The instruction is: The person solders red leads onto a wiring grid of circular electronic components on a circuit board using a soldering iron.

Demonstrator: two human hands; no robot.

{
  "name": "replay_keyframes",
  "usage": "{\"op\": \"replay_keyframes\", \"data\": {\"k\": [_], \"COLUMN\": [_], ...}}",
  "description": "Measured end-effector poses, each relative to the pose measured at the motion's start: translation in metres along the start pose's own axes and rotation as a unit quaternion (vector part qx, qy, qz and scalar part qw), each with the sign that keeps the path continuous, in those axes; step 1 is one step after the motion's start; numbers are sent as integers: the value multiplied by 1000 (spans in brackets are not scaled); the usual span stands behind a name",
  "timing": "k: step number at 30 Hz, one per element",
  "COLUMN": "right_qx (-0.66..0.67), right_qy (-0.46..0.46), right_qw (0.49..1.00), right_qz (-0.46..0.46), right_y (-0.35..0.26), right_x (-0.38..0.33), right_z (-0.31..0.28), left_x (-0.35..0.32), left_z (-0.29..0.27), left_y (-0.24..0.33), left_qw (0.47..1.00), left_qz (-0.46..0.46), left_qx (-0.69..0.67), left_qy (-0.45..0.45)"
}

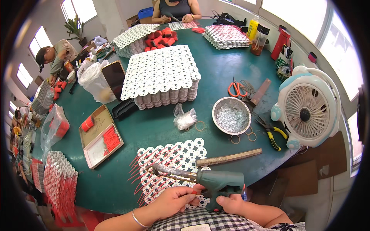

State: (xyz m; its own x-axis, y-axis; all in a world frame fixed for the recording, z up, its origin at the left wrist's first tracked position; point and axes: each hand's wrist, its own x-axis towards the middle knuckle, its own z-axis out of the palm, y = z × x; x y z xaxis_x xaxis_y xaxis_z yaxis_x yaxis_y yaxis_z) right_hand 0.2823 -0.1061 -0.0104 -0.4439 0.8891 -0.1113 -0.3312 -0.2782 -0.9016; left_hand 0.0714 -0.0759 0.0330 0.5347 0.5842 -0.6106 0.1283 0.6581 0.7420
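My right hand [230,203] is closed round the handle of a green soldering gun [219,180]. The gun's long metal barrel points left over a sheet of white round circuit boards [158,155]. Thin red wires [135,169] lie slantwise across that sheet, and their ends stick out past its left edge. At the sheet's near edge, beneath the barrel, my left hand [175,199] has its fingers pinched together. A bit of red shows at those fingertips, but what they hold is too small to name. A wooden strip [229,157] lies just beyond the gun.
Ahead stands a tall stack of board sheets [160,71]. A metal bowl [231,115], orange-handled scissors [237,88], pliers [271,133] and a fan [306,107] are on the right. A cardboard tray [101,134] with red wires sits left. Other people work at the far and left sides.
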Motion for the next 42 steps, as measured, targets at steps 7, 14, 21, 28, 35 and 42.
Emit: {"op": "replay_keyframes", "data": {"k": [7,14,21,28,35,42], "right_qx": [49,30,37,104,133,194], "right_qy": [3,1,22,41,88,109], "right_qw": [999,1000,999,994,987,974], "right_qz": [-11,-4,6,-19,-19,-48], "right_y": [-31,-18,-12,-19,-22,-46], "right_x": [12,14,15,26,24,-5], "right_z": [13,5,1,5,7,-10], "left_x": [-1,6,9,15,18,-4], "left_z": [4,2,0,-2,-6,-16], "left_y": [-3,-11,-9,-10,-21,-6], "left_qw": [997,977,981,981,975,985], "left_qz": [-10,27,25,25,37,51], "left_qx": [-72,-211,-190,-195,-219,-150], "left_qy": [12,4,0,-7,11,73]}}
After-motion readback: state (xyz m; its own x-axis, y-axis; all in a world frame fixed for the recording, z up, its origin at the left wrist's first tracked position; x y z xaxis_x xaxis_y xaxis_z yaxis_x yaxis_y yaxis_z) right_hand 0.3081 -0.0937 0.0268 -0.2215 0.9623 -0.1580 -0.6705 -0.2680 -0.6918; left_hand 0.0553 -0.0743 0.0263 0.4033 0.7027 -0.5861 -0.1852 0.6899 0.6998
